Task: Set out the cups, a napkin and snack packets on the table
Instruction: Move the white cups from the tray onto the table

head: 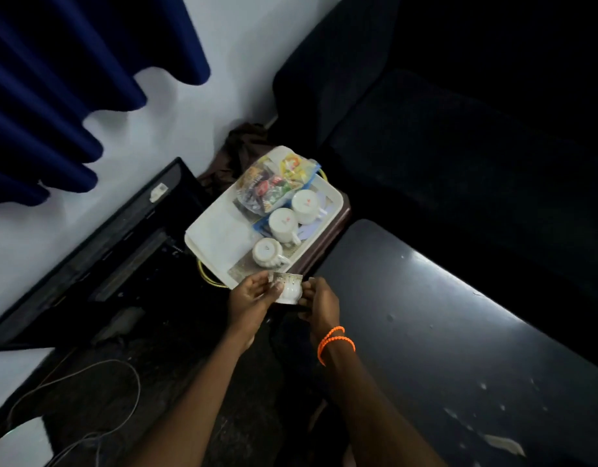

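I am holding a cup upright, both hands curled round it, left and right; it needs carrying level onto the table.

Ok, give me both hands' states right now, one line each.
Left hand: fingers curled on the white cup, holding it.
Right hand: grips the same cup from the other side.

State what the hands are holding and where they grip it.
A small white cup, held upright between both hands: the left hand grips its rim and left side, the right hand its right side. The handle is hidden.
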The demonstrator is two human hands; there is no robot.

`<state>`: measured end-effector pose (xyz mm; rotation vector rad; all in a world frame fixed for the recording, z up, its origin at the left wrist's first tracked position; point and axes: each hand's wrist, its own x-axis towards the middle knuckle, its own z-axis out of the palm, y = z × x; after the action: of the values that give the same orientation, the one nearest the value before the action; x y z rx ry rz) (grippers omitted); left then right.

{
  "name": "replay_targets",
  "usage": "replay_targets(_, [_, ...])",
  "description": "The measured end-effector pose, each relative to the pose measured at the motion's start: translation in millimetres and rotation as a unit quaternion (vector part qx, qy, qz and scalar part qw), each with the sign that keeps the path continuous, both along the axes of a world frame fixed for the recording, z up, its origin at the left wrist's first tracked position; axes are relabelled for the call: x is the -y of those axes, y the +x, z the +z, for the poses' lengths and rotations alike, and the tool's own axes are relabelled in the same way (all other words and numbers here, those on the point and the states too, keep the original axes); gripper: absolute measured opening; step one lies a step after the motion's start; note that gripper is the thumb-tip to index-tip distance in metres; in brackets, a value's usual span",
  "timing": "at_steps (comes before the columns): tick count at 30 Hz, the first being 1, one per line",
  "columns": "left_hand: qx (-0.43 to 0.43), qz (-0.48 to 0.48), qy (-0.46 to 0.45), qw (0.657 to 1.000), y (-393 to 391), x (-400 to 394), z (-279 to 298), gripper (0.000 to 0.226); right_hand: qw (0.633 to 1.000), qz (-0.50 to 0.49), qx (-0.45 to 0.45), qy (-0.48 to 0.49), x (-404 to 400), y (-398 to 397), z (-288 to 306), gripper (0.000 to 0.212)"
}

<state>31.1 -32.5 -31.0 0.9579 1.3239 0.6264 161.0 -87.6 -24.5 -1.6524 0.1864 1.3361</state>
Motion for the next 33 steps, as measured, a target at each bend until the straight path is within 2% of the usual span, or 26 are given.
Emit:
replay_targets(4, [0.049,-0.131,-0.032,0.99,47,34,-5,0.036,0.997,-0.074,-0.002,0.015,41,45,-12,0.022])
replay_targets(12, [0.019,-0.306,-0.033,0.951,163,106,-21,0.06,0.974,-0.225,0.012,-0.001,135,145,-36,0.028])
replay_targets(17, [-0.014,-0.414,-0.013,0.91,223,157,-48,0.062,0.955,-0.294,0.035,-0.014,200,180,-48,0.034])
replay_targets(20, [-0.042,-0.476,0.032,0.878,246,189,-67,0.067,0.936,-0.347,0.039,-0.037,238,188,-59,0.036])
replay_targets(27, [-0.072,-0.574,0.114,0.808,282,257,-93,0.072,0.899,-0.43,0.048,-0.072,311,200,-79,0.036])
replay_targets(33, [-0.056,-0.577,0.139,0.803,294,284,-104,0.068,0.884,-0.46,0.037,-0.076,330,209,-81,0.036])
